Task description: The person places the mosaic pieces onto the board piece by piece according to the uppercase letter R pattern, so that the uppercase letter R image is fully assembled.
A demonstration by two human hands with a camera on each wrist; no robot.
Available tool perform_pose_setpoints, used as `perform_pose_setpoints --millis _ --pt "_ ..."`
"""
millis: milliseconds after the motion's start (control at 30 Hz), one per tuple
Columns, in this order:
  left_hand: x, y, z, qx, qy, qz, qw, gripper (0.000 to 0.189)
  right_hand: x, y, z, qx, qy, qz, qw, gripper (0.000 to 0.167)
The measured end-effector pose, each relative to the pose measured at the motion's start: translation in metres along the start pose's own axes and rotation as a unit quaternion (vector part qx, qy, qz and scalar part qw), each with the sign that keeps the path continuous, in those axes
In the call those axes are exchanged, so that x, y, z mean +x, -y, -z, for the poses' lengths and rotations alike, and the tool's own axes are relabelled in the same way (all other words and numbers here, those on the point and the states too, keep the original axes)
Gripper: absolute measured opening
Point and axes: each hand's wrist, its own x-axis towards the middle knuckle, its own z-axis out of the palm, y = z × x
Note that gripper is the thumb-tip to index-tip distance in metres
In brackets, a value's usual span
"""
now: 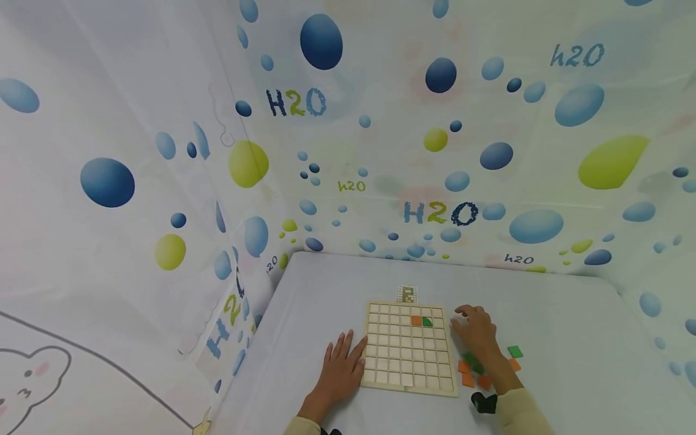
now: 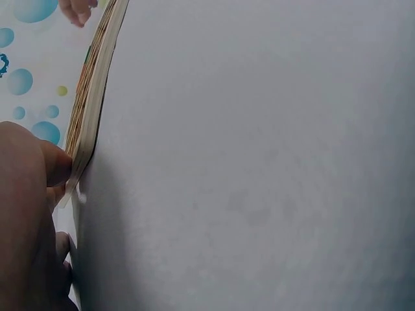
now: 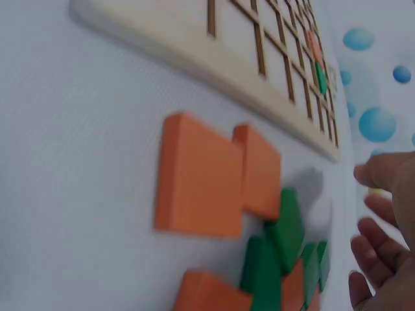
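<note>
A pale wooden grid board (image 1: 387, 344) lies on the white-covered table. One orange square tile (image 1: 416, 321) and one green tile with a curved edge (image 1: 426, 322) sit side by side in its upper right cells. My left hand (image 1: 339, 373) rests at the board's left edge, fingers spread; the left wrist view shows a digit touching the board's corner. Beyond the right edge, near the upper corner, hovers my right hand (image 1: 475, 331), its fingers loosely bent and nothing held. Below it lie loose orange tiles (image 3: 201, 178) and green tiles (image 3: 288, 230).
A small card with a grid pattern (image 1: 406, 294) lies just behind the board. Right of the right forearm are a green tile (image 1: 515, 351) and an orange tile (image 1: 514, 364). A black object (image 1: 483, 403) shows by the right sleeve. Bubble-printed curtains (image 1: 380, 151) surround the table.
</note>
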Motion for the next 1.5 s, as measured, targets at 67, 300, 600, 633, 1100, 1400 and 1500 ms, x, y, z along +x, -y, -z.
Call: perform_pose_setpoints --millis 67,300,600,633,1100,1400,1500 --pt "0.000 0.000 0.001 0.002 0.000 0.001 1.0000 0.050 -0.003 -0.009 0.003 -0.012 -0.008 -0.025 0.9996 0.039" --pt "-0.001 0.000 0.000 -0.015 -0.018 -0.013 0.9996 0.049 -0.016 -0.021 0.011 -0.030 -0.007 -0.079 0.9964 0.041" --pt "-0.002 0.003 -0.007 -0.024 -0.036 -0.018 0.9989 0.048 -0.019 -0.025 0.010 -0.013 -0.003 -0.076 0.9970 0.033" --pt "-0.002 0.003 -0.007 -0.027 -0.037 -0.021 0.9987 0.048 -0.019 -0.026 0.010 -0.012 -0.003 -0.076 0.9970 0.034" --pt "0.001 0.007 -0.014 -0.010 -0.049 -0.019 0.9986 0.050 -0.028 -0.038 0.004 -0.007 -0.020 -0.088 0.9959 0.041" --pt "-0.001 0.002 -0.006 -0.018 -0.048 -0.030 0.9982 0.049 -0.027 -0.036 0.007 -0.010 0.018 -0.082 0.9964 0.042" --pt "-0.002 0.003 -0.005 -0.016 -0.052 -0.034 0.9979 0.049 -0.026 -0.036 0.008 -0.006 0.023 -0.083 0.9963 0.043"
